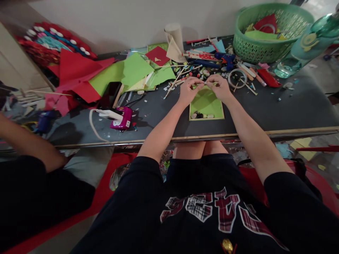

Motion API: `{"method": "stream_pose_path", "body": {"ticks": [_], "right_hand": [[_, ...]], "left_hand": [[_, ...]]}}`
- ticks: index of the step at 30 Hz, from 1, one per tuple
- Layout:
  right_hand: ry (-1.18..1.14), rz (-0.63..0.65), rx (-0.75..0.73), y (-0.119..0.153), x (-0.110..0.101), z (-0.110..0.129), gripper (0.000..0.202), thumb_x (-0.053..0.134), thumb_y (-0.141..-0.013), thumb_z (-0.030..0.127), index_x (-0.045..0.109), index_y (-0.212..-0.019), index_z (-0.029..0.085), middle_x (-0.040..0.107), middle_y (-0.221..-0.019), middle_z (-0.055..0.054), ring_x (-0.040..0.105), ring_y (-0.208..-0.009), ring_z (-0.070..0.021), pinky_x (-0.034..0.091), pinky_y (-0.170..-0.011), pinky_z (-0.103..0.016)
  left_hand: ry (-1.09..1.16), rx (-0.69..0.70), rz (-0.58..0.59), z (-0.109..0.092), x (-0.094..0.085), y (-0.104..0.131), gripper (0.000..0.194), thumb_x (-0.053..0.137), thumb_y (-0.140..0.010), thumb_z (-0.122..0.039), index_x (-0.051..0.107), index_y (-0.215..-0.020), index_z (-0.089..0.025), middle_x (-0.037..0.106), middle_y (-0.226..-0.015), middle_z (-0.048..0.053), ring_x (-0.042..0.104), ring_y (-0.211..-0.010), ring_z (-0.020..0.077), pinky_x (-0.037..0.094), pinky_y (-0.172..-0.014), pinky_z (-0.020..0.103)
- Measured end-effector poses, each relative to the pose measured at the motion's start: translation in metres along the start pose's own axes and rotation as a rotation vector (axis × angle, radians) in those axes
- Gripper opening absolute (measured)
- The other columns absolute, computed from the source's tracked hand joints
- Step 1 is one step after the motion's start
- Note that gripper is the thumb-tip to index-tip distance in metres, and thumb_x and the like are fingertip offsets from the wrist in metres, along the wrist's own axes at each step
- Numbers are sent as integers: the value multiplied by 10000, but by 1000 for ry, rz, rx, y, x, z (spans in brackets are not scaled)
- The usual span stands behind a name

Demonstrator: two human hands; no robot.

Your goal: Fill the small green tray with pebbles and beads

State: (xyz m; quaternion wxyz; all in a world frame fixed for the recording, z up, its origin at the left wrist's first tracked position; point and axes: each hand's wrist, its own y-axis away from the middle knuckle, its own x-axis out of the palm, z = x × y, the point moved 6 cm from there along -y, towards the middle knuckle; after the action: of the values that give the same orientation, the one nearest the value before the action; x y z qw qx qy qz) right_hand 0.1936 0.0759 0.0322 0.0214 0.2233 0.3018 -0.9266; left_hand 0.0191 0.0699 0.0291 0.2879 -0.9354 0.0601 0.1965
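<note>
My left hand and my right hand meet over the far edge of a small light-green panel with a thin pale border. Both hands are closed, thumbs and fingertips pinched together around something small and pale that I cannot make out. Several black and white pebble-like pieces lie along the panel's near edge. Just beyond my fingers spreads a pile of similar small pieces. To the right of my right hand lies a roll of clear tape.
Green paper sheets and red paper cover the left. A purple power adapter with a white cable sits near the front edge. Behind stand a green basket and a bottle. Another person's arm is at left.
</note>
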Motion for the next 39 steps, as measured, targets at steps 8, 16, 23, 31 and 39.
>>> {"method": "stream_pose_path", "body": {"ticks": [8,16,23,31,39], "right_hand": [[37,74,-11,1,4,-2,683,489,-788,916,751,-924,300,719,-1088,-102,668,-1073,-283,533,-1048,-515],[62,-3,-14,3,1,2,722,500,-775,921,798,-929,282,712,-1073,-103,685,-1029,-276,559,-990,-497],[54,-59,71,4,-7,2,646,678,-717,848,801,-1004,283,715,-1138,-111,687,-1026,-304,581,-945,-499],[9,-20,89,1,-3,-4,693,629,-693,907,791,-877,258,720,-1084,-112,688,-1009,-305,568,-957,-529],[-5,81,87,3,5,-1,756,565,-691,951,798,-895,261,712,-1137,-101,679,-1048,-296,582,-887,-473]], "left_hand": [[6,4,-35,3,0,0,661,529,-799,-866,749,-927,-256,703,-1029,89,665,-930,222,558,-811,386],[-36,37,6,6,3,0,632,429,-868,-836,659,-899,-248,670,-1023,97,639,-993,238,540,-832,391],[-29,23,0,11,1,-1,625,411,-879,-829,666,-908,-259,669,-1035,102,636,-1045,264,533,-864,424],[-33,56,-8,4,-1,-1,594,539,-838,-811,738,-944,-261,704,-1090,86,663,-949,222,544,-797,364],[-62,69,2,3,0,0,565,530,-865,-786,728,-938,-262,693,-1111,76,656,-970,207,542,-800,339]]}}
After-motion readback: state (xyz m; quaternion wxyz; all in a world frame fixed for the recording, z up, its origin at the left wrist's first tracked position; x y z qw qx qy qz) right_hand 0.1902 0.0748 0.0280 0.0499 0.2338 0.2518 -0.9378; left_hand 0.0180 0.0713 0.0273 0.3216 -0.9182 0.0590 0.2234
